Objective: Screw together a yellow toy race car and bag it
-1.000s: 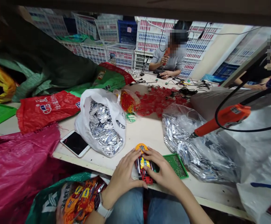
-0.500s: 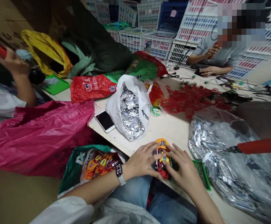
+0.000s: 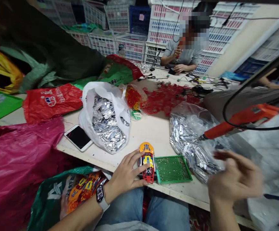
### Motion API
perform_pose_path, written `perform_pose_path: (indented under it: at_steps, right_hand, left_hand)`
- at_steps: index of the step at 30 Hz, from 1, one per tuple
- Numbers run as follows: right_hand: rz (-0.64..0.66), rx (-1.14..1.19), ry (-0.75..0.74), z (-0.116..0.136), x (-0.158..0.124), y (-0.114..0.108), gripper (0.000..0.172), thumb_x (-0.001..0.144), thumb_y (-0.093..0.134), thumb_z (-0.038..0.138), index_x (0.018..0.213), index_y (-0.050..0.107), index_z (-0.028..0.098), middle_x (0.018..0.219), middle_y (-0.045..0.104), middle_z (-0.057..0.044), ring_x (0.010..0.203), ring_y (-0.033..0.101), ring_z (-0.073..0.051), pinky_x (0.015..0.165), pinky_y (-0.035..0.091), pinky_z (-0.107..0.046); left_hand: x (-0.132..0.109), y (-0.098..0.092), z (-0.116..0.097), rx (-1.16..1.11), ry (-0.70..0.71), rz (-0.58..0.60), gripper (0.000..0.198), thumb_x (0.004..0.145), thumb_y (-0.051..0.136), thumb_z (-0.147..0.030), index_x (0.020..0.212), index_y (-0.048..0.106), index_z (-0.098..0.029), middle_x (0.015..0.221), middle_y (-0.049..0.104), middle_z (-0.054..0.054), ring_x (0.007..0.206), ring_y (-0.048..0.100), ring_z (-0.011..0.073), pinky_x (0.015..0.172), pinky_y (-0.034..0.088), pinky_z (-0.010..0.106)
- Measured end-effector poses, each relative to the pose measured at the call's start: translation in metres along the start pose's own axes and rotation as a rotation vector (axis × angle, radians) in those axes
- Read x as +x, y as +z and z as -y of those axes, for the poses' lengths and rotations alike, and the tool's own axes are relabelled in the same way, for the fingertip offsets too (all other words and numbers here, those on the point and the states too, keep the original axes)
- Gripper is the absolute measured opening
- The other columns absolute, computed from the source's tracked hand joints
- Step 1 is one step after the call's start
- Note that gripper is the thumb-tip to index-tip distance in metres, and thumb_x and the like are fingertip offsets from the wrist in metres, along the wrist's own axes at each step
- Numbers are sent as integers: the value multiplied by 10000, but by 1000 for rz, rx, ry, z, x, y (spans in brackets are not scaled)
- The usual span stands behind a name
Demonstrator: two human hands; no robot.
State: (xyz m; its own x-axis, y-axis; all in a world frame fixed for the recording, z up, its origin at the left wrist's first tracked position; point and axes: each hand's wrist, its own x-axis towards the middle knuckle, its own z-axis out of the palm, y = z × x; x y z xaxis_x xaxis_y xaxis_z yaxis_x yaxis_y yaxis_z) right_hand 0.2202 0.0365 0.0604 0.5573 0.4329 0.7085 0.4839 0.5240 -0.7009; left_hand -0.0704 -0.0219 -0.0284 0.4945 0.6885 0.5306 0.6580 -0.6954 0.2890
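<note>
An orange, yellow and red toy car (image 3: 148,158) stands on the table's front edge, its orange end pointing away from me. My left hand (image 3: 129,171) holds it from the left, fingers across its top and thumb by its red end. My right hand (image 3: 235,179) is off the car, raised at the right beside the clear bag of silvery pieces (image 3: 189,141). It is blurred by motion, with fingers loosely bent and apart and nothing visible in them. Above it hangs an orange electric screwdriver (image 3: 240,120), its tip over that bag. A green perforated tray (image 3: 173,170) lies right of the car.
A white bag (image 3: 87,109) of silvery packets and a phone (image 3: 78,138) lie left of the car. Below the edge, a green bag (image 3: 45,195) holds more toy car bodies. Red parts (image 3: 163,96) are heaped behind. Across the table sits another person (image 3: 181,61).
My right hand has left the toy car and moved right, towards the hanging screwdriver. My left hand stays on the car. The view has turned right, and the green tray shows fully.
</note>
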Motion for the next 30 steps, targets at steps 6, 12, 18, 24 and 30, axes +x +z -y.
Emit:
perform_pose_path:
  at_steps: [6,12,18,24,30]
  right_hand:
    - [33,284,437,-34,51,4,278,789,609,493,916,693,260,1010,678,-77,1012,650,-253,768,532,-397]
    - [290,294,471,-29,54,8,349,780,774,566,901,666,258,915,646,4,917,643,-185,910,540,-380]
    - [401,70,306,-14,39,0,409,663,904,369,979,680,239,964,722,-22,879,683,-202,866,565,-387]
    - [318,277,429,14,10,14,107,740,664,196,814,592,221,659,642,36,521,623,-156,492,505,-290]
    - [222,423,460,-3,-8,27,175,716,646,224,871,566,228,485,548,98,376,510,-130,408,433,-255]
  left_hand:
    - [1,-1,0,13,11,15,515,1026,419,-581,1431,483,-269,1553,412,160,1476,351,306,1098,436,480]
    - [4,-3,0,15,8,38,449,1052,423,-515,1392,495,-232,1540,403,167,1466,344,307,1091,404,463]
    - [0,0,3,16,1,53,435,1055,435,-492,1390,503,-224,1563,385,177,1486,328,325,1075,401,467]
    - [0,0,3,25,5,58,419,1051,455,-480,1383,509,-229,1565,392,183,1485,343,334,1053,423,473]
    - [0,0,3,23,-7,55,415,1049,464,-474,1390,512,-242,1569,409,179,1473,371,339,1046,442,484]
